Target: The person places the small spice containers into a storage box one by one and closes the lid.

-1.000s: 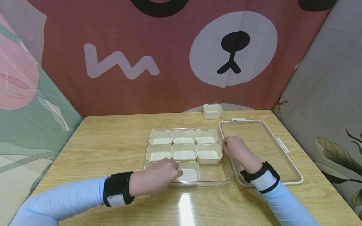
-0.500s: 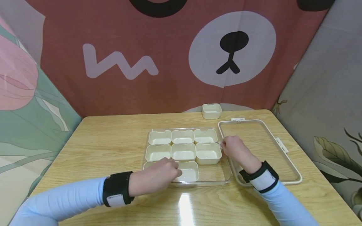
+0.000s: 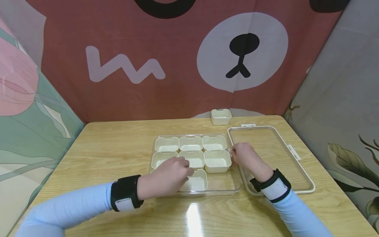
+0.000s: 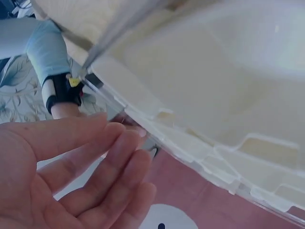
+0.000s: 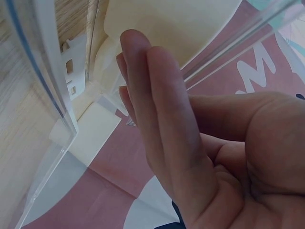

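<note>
A clear plastic tray (image 3: 225,191) holds several small cream tubs (image 3: 218,161) in rows, with bare tray floor at its front right corner. My left hand (image 3: 165,176) hovers over the front left tubs, hiding part of them. In the left wrist view its fingers (image 4: 131,162) are loosely bent and hold nothing, beside the tubs' notched rims. At the tray's right edge, my right hand (image 3: 248,158) pinches the rim. The right wrist view shows its long fingers (image 5: 167,95) in front of the tray wall, with the thumb tip hidden behind them.
A white-framed clear lid (image 3: 303,171) with clips lies right of the tray, under the right forearm. One more cream tub (image 3: 221,117) stands at the table's back edge. A printed cloth (image 3: 177,98) hangs right behind the table (image 3: 118,144).
My left hand has lifted and shifted slightly forward and right, away from the front middle tub, uncovering more of it. The right hand stays at the tray's edge.
</note>
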The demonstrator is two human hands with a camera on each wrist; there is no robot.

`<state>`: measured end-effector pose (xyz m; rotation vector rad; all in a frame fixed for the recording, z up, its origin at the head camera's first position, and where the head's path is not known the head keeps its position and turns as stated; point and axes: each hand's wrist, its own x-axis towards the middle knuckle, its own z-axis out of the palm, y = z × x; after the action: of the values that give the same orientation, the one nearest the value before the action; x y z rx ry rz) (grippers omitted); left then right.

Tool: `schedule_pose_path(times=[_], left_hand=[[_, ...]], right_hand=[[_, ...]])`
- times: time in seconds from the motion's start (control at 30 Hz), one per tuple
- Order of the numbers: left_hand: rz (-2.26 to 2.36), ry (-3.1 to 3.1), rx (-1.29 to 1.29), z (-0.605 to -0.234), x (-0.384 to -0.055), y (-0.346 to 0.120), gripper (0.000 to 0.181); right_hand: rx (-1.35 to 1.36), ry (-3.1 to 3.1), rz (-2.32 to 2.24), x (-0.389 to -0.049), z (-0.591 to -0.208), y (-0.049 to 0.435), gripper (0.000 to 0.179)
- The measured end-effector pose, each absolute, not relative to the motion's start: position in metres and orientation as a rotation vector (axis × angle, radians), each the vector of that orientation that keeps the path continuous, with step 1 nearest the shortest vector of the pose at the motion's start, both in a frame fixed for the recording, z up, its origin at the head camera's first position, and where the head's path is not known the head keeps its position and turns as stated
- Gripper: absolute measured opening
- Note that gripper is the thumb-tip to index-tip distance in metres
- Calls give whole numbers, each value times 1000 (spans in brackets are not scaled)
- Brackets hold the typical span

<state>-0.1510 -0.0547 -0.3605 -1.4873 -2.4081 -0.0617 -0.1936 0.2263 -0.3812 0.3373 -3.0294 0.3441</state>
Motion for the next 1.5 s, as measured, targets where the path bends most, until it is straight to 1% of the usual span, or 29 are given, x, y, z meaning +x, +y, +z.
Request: schedule_pose_path(times=[0.27, 0.5, 0.67, 0.87, 1.1, 1.5], left_hand=[[-193, -2456, -1426, -347, -169, -37, 14], [-221, -2476, -1399, -339, -188, -20, 11], [-223, -2492, -1375, -335, -207, -6, 9], [-242, -2520, -1334, -332, -228, 6, 13], [-243, -2477, -1281, -332, -251, 15, 9], [-238, -2571, -1189, -331, -284, 39, 21]], right_hand=[[335, -3015, 351, -193, -382, 227, 18], [357, -2995, 335, -193, -383, 227, 19], [347, -3003, 331, -193, -384, 228, 17], [341, -3014, 324, -194, -385, 227, 16], [353, -2997, 275, -194, -385, 226, 20], [323, -3012, 279, -193, -385, 224, 22]])
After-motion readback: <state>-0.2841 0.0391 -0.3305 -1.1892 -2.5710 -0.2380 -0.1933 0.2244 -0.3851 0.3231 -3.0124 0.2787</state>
